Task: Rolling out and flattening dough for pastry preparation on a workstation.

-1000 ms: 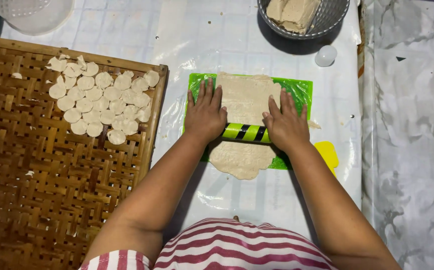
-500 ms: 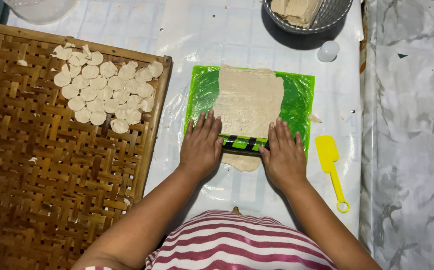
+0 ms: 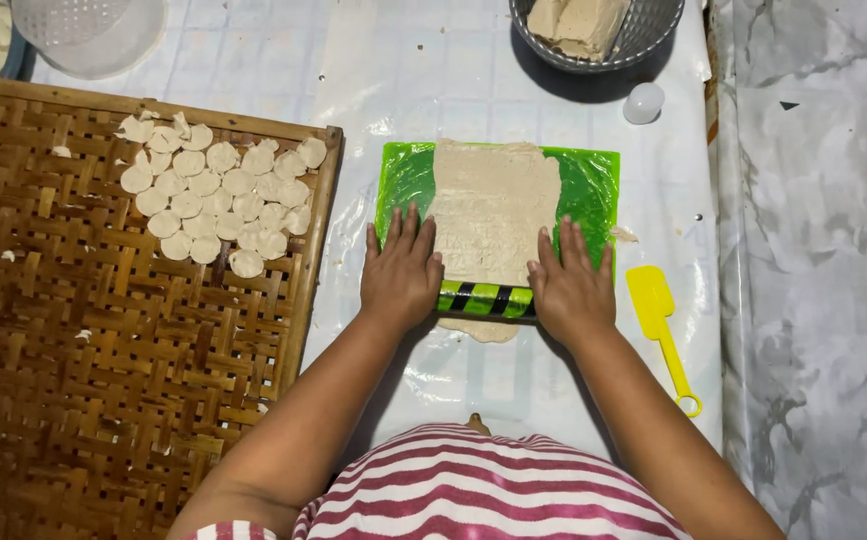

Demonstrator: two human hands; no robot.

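A flat sheet of pale dough [image 3: 494, 205] lies on a green plastic mat [image 3: 594, 185]. Across its near end sits a green and black striped rolling pin [image 3: 486, 298]. My left hand [image 3: 401, 272] presses palm-down on the pin's left end, fingers spread onto the mat. My right hand [image 3: 571, 285] presses the same way on the right end. A small lip of dough [image 3: 481, 330] shows just below the pin.
A woven bamboo tray [image 3: 74, 350] on the left holds several small round dough discs [image 3: 216, 200]. A yellow scraper [image 3: 662, 325] lies right of the mat. A metal basket with dough [image 3: 594, 25], a small white cap [image 3: 644, 102] and a white strainer [image 3: 89, 30] stand at the back.
Both hands and the rolling pin have come back toward me along the dough. The dough sheet lies longer and flatter on the mat, and the yellow scraper is now uncovered.
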